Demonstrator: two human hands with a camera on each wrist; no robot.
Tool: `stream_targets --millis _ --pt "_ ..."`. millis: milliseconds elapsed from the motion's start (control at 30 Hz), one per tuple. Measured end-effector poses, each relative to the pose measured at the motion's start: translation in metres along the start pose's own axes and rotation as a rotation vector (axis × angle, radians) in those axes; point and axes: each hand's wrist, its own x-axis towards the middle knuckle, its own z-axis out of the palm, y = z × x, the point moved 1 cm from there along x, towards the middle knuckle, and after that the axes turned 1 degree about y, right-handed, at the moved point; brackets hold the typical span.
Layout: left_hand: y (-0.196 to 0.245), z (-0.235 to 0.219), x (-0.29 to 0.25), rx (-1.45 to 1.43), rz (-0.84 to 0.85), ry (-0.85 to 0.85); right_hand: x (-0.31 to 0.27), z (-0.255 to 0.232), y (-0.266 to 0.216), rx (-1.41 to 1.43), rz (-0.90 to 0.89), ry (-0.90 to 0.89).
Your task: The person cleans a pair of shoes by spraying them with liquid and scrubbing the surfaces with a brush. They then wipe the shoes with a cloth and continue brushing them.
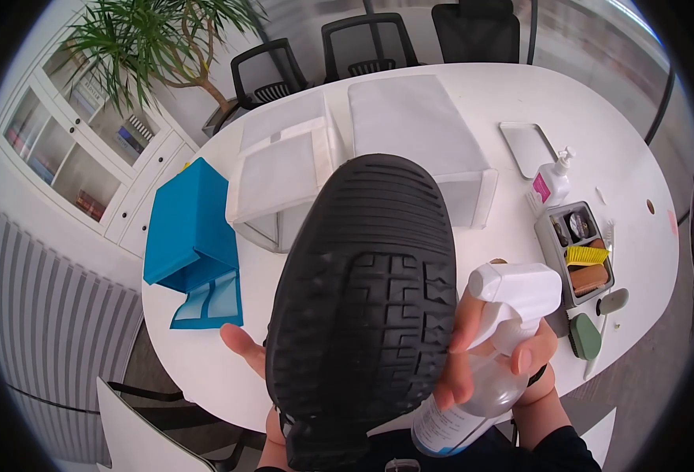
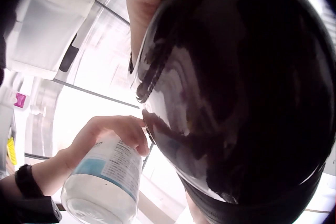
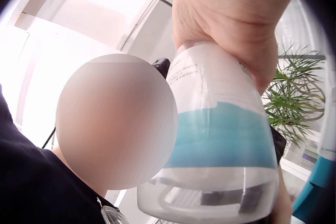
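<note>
A shiny black shoe (image 1: 370,307) is held up before me with its patterned sole facing the head camera. My left hand (image 1: 246,350) holds it from behind; a thumb sticks out at the sole's left side, and the other fingers are hidden. The left wrist view shows the glossy upper (image 2: 236,92) filling its right half. Close at the shoe's right edge, my right hand (image 1: 461,370) grips a clear spray bottle (image 1: 477,393) round its neck, below the white trigger head. Liquid shows in the bottle under its blue-and-white label (image 3: 226,134).
On the white table (image 1: 591,102) stand a blue fabric box (image 1: 190,220), two pale fabric boxes (image 1: 284,173) and a pump bottle (image 1: 550,185). At the right lie a grey organiser (image 1: 555,252) with a yellow brush, a green brush (image 1: 585,337) and a metal tray (image 1: 520,149).
</note>
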Motion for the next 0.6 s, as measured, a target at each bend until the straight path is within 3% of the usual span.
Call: stream_targets --millis 600 --pt "-0.0030 0.0030 -0.0066 0.053 0.016 0.004 0.0023 -0.0038 0.0068 0.059 -0.094 -0.033"
